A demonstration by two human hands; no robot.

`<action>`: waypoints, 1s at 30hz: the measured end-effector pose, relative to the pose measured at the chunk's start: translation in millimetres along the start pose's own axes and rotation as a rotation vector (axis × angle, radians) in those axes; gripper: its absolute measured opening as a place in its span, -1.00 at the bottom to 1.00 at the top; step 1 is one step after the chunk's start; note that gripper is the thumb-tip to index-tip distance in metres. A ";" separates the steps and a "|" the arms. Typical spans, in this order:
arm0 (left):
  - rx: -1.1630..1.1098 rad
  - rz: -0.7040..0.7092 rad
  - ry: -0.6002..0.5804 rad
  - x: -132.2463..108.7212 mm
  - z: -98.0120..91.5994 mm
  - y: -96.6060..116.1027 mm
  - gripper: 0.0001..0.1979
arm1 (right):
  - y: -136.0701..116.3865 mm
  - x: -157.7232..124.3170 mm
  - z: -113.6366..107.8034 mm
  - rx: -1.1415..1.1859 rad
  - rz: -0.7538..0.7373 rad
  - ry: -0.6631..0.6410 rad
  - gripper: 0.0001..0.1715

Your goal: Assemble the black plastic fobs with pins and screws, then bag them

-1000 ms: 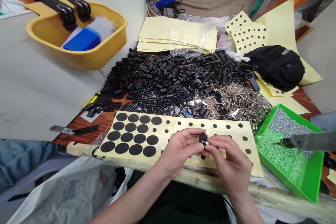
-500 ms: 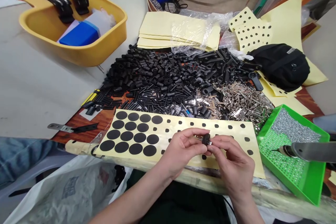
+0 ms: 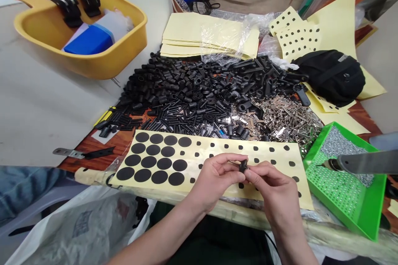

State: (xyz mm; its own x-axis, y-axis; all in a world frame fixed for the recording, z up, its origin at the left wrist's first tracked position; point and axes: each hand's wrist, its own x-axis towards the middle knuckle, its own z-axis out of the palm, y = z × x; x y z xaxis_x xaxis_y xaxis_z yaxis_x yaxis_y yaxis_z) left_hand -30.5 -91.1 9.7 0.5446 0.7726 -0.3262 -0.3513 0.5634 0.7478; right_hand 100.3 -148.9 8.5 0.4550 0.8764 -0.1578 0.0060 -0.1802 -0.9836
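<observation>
My left hand (image 3: 214, 178) and my right hand (image 3: 273, 192) meet over the near edge of a yellow sticker sheet (image 3: 205, 151). Together they pinch one small black plastic part (image 3: 243, 165) between their fingertips. The sheet carries large black round stickers (image 3: 155, 159) on its left and small black dots on its right. Behind the sheet lies a big heap of black plastic parts (image 3: 199, 95), and a pile of small shiny metal pieces (image 3: 282, 118) lies to its right.
A green tray (image 3: 345, 190) of small screws stands at the right, with a powered screwdriver (image 3: 357, 163) hanging over it. A yellow basin (image 3: 77, 33) sits at the back left. Stacked yellow sheets (image 3: 208, 37) and a black pouch (image 3: 329, 74) lie behind. A plastic bag (image 3: 81, 227) hangs at the front left.
Both hands stayed over the sheet's near edge, turning the small black part between the fingertips. The silvery bit seen on it earlier no longer shows. The camera tilted a little.
</observation>
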 end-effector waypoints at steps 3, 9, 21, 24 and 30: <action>0.010 0.014 0.004 0.0 0.1 -1.3 -0.69 | 0.7 -1.2 -0.1 0.002 0.022 -0.003 -0.84; 0.040 0.053 0.002 0.2 0.0 -0.9 -0.70 | -1.2 -0.2 -0.3 0.024 0.052 -0.021 -0.80; -0.042 0.051 0.048 -0.4 3.2 3.1 -0.72 | -21.5 -3.0 7.5 -0.201 -0.173 0.061 -0.84; -0.059 0.052 0.055 -0.7 3.6 4.6 -0.73 | -24.9 -3.7 7.2 -0.260 -0.214 0.068 -0.84; -0.100 0.053 0.048 -1.5 2.9 4.5 -0.72 | -25.4 -2.2 4.9 -0.355 -0.254 0.023 -0.82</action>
State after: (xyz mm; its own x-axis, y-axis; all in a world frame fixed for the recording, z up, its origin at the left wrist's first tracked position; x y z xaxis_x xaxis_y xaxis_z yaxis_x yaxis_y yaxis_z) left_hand -30.6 -90.7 15.2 0.4874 0.8136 -0.3171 -0.4542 0.5463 0.7038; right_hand 94.8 -144.0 33.5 0.4189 0.9034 0.0914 0.4247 -0.1059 -0.8991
